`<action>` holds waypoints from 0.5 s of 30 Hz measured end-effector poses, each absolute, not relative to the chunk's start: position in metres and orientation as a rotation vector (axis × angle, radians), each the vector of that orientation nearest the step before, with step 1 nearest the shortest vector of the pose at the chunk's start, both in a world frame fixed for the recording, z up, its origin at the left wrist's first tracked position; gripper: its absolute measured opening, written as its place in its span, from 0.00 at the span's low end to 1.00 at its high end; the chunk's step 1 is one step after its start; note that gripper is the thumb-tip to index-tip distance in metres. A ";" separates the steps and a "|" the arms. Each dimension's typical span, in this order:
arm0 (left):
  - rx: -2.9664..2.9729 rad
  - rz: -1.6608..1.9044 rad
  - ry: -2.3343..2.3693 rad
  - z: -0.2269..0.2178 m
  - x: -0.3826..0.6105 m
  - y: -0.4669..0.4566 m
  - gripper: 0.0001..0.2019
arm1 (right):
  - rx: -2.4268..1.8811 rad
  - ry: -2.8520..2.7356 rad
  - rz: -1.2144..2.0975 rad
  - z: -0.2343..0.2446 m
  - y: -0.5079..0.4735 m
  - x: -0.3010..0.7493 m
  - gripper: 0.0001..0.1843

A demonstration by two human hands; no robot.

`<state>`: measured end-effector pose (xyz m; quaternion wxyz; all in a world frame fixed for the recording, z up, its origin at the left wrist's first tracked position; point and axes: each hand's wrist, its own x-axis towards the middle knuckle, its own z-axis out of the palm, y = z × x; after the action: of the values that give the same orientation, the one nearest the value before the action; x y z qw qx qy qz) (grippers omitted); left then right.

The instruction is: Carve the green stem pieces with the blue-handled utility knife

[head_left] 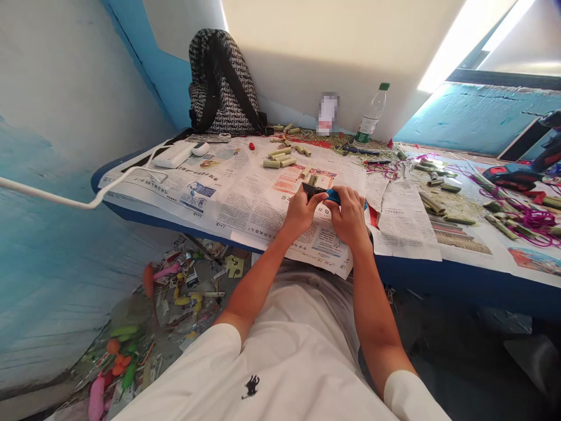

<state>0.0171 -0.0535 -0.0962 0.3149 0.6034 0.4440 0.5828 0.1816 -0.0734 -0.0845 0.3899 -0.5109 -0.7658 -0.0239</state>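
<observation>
Both my hands meet over the newspaper-covered table (245, 202). My right hand (350, 215) is closed round the blue handle of a knife (333, 195), and its dark blade (314, 189) points left. My left hand (298, 211) is closed next to the blade, pinching a short green stalk piece (312, 180) against it. Several cut green stalk pieces (279, 158) lie in a loose group further back on the paper.
A patterned backpack (221, 85) leans on the wall at the back left. A plastic bottle (371, 117) stands at the back. Purple cord (537, 219), more stalks and a red power tool (511, 175) lie at right. A white pipe (52, 197) crosses left. Litter (144, 327) covers the floor.
</observation>
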 end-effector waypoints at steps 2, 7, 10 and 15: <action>1.589 1.534 1.189 -0.096 0.017 -0.054 0.32 | -1.313 -1.935 -0.087 -0.085 -0.074 0.180 0.14; 1.588 1.506 1.194 -0.092 0.016 -0.056 0.33 | -1.356 -1.915 -0.144 -0.088 -0.074 0.178 0.15; 1.588 1.478 1.157 -0.089 0.014 -0.056 0.34 | -1.347 -1.922 -0.133 -0.089 -0.074 0.179 0.15; 1.607 1.439 1.112 -0.090 0.011 -0.053 0.33 | -1.358 -1.922 -0.135 -0.089 -0.074 0.179 0.16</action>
<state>0.0111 -0.0532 -0.0900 0.3498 0.6204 0.4293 0.5554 0.1788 -0.0743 -0.0887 0.3820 -0.5324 -0.7536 -0.0528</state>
